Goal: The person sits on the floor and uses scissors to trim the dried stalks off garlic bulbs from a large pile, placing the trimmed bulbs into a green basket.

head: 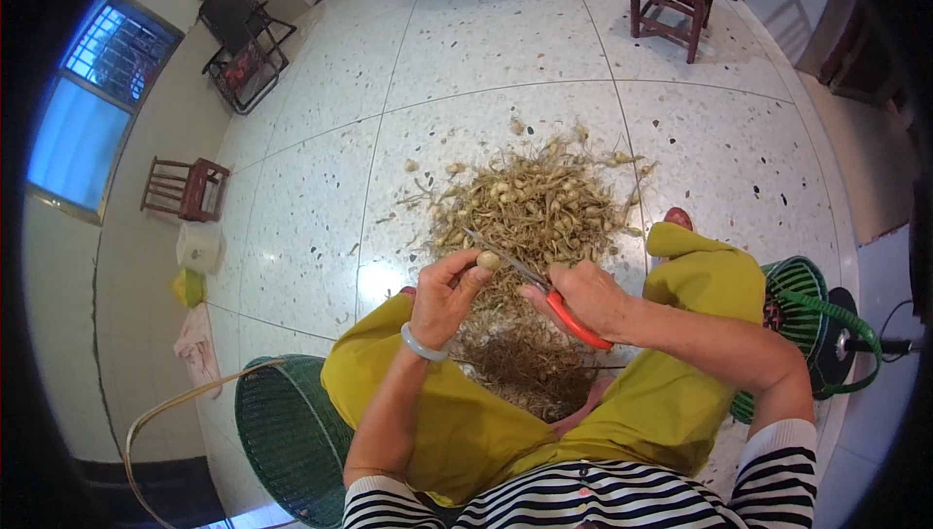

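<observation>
Between the thumb and fingers of my left hand (446,296) is a small, pale round bulb (488,260). My right hand (594,299) grips red-handled scissors (579,321), whose metal blades point up and left, just beside the bulb. On the floor beyond both hands lies a heap of small bulbs with dry stems and roots (539,201). Nearer to me, between my legs, is a darker pile of dry root trimmings (539,369). Part of the heap is hidden behind my hands and the scissors.
A deep green woven basket (291,427) with a long curved handle stands at my left, and another green basket (798,296) at my right. A small wooden chair (193,190), a white bucket (198,246) and a pink cloth (197,347) are along the left wall. Another wooden chair (674,1) stands farther off.
</observation>
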The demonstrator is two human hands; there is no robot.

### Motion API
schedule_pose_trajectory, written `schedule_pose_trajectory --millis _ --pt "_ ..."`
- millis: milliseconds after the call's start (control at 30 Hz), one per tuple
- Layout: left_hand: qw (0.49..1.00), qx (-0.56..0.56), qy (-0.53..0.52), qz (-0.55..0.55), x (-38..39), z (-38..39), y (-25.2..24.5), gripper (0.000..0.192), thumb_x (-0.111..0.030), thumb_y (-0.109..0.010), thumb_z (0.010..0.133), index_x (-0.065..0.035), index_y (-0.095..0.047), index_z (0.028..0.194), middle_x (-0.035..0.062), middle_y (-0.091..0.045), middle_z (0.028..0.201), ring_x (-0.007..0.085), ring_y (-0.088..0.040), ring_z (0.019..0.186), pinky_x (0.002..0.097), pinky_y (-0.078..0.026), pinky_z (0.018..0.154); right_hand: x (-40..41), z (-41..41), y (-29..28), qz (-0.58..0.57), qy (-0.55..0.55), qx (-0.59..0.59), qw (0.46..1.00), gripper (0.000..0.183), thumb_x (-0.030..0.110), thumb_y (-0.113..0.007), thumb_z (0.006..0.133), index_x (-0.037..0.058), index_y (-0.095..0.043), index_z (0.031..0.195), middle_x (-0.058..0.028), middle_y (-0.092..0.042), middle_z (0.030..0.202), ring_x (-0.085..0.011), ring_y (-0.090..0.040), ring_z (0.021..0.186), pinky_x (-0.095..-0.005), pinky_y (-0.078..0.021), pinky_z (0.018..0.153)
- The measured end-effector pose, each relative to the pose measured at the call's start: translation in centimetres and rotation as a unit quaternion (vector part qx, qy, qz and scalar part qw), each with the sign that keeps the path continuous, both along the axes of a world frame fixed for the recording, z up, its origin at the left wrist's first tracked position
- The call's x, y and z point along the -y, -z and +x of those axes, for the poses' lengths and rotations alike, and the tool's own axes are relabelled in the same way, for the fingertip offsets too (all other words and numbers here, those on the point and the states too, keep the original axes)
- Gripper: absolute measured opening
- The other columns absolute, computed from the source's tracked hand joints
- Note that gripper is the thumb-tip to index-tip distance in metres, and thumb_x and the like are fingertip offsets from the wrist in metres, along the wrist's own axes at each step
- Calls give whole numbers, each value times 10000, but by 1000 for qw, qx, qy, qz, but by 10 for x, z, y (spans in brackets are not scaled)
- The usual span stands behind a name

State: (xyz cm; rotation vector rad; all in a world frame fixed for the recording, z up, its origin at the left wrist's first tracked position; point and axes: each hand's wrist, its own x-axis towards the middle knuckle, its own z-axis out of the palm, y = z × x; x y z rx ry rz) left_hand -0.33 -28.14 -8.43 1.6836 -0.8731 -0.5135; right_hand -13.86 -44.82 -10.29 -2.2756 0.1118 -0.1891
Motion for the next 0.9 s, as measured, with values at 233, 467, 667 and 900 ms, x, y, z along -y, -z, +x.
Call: schedule_pose_trajectory --millis 233,467,667,900 --pt "1000 0 -25 0 -4 3 2 221 -178 -626 868 27 -602 946 -20 -533 727 56 -424 614 209 -360 532 1 1 -9 50 -24 -69 996 493 423 -528 889 -62 -481 814 -224 -523 569 -385 -540 526 -444 -433 508" --pt "996 84 -15 -29 -4 0 1 202 -169 -621 861 28 -592 895 38 -530 708 96 -458 612 239 -379 540 -2 -6 -10 -37 -3 -6 999 498 428 -528 885 -63 -453 852 -271 -531 720 -402 -566 670 -446 -460 577" --pt "990 120 62 -37 2 -8 -7 198 -166 -611 868 22 -602 931 62 -571 748 113 -499 640 245 -411 574 -1 -7 -14 -44 -17 -98 994 440 385 -551 881 -47 -469 854 -228 -544 601 -393 -558 532 -450 -444 507" --pt "1000 -8 -9 -9 -2 -8 -6 220 -127 -573 899 39 -580 1043 24 -590 807 74 -503 745 223 -423 634 -2 -6 -16 40 -24 -50 998 472 395 -541 886 -69 -458 853 -263 -548 700 -400 -570 625 -454 -459 564"
